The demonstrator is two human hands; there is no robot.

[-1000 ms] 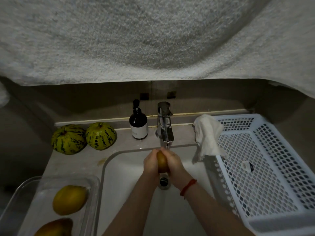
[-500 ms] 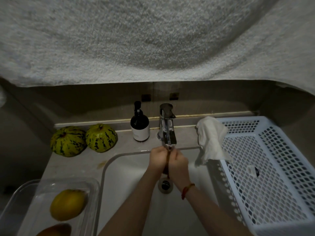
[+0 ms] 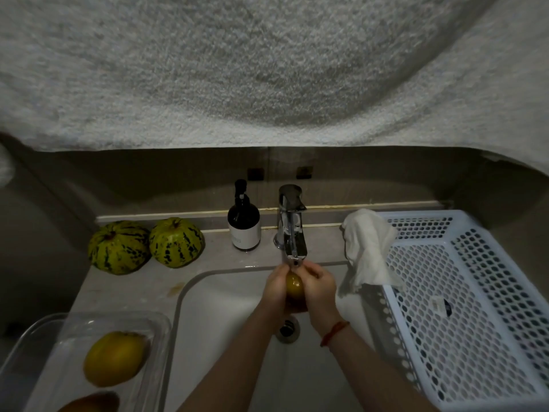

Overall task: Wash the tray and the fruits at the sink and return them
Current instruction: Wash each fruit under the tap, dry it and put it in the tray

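I see both hands cupped over the sink [image 3: 225,337], under the tap [image 3: 292,233] | left hand [image 3: 276,285] and right hand [image 3: 319,288] fingers curl round the fruit [image 3: 294,288] | fruit's sides hidden | tray [image 3: 154,325] cut off bottom-left.

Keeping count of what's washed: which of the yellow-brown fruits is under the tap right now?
The fruit gripped between the left hand and right hand over the sink; the other two lie in the clear tray.
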